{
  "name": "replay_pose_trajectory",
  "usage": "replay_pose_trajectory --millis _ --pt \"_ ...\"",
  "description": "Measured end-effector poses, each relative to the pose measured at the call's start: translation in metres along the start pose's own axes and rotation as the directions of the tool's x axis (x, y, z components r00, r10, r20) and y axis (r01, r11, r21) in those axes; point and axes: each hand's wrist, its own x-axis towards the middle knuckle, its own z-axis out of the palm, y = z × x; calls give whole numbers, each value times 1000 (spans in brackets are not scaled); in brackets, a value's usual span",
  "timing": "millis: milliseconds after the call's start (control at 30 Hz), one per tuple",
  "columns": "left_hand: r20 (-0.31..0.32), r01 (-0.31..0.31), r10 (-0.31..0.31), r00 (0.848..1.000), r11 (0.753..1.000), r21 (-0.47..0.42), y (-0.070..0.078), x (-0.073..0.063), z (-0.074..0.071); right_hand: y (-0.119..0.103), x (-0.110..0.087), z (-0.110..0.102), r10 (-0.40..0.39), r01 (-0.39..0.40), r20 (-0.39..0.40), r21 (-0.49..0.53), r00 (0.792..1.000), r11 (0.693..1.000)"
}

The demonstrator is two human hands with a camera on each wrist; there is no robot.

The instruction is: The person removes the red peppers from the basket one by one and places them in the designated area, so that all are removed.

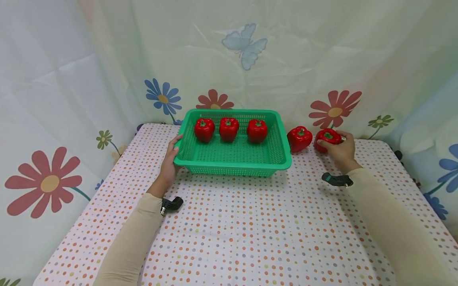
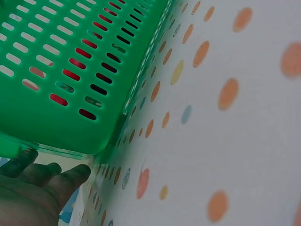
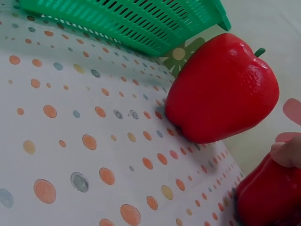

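Right hand (image 1: 344, 153) grips outermost pepper (image 1: 327, 136), right of green basket (image 1: 232, 164), second pepper (image 1: 299, 140) between; left hand (image 1: 168, 162), fingers extended, touches basket's left end.

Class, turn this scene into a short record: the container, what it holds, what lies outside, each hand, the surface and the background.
Container: green slotted basket
Inside: three red peppers in a row, left pepper, middle pepper, right pepper; wider gap before the right one
Outside: two red peppers to the basket's right, near pepper and far pepper
Left hand: touches the basket's left side
Right hand: grips the far pepper
Surface: dotted tablecloth
Background: pale curtain with flowers and a butterfly
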Motion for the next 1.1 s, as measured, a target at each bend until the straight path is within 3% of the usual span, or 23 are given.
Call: replay_pose_trajectory --millis 200,367,467,533,633,733,800,833,1000,1067,1100 --pt "-2 -10 10 1000 1000 14 3 -1 1 -6 -2 -3 -30 31 34 -36 999 999" --pt "-1 -17 17 1000 1000 7 4 0 2 -16 -6 -12 -21 34 83 -153 996 988" --pt "2 -13 13 1000 1000 5 1 1 2 -26 -10 -16 -86 101 84 -203 993 974" --pt "-3 -11 11 1000 1000 0 0 2 2 -39 -14 -15 -154 164 62 -222 986 961" --pt "-6 -11 11 1000 1000 -3 -1 2 1 -68 -28 -9 -248 256 70 -165 966 952" --pt "-6 -13 13 1000 1000 -1 -1 1 0 -103 -51 5 -297 311 147 -79 944 947" --pt "-7 -18 18 1000 1000 3 0 1 -1 -125 -67 18 -314 331 253 -28 915 943" --pt "-6 -22 22 1000 1000 5 0 0 -1 -134 -73 26 -330 346 311 6 891 938" --pt "-3 -24 24 1000 1000 -16 0 0 0 -158 -87 76 -378 368 573 140 727 919" --pt "-1 -12 12 1000 1000 -21 0 0 1 -160 -87 98 -366 355 638 151 678 923" --pt "0 -7 7 1000 1000 -18 0 0 1 -161 -86 108 -356 348 658 149 664 925"
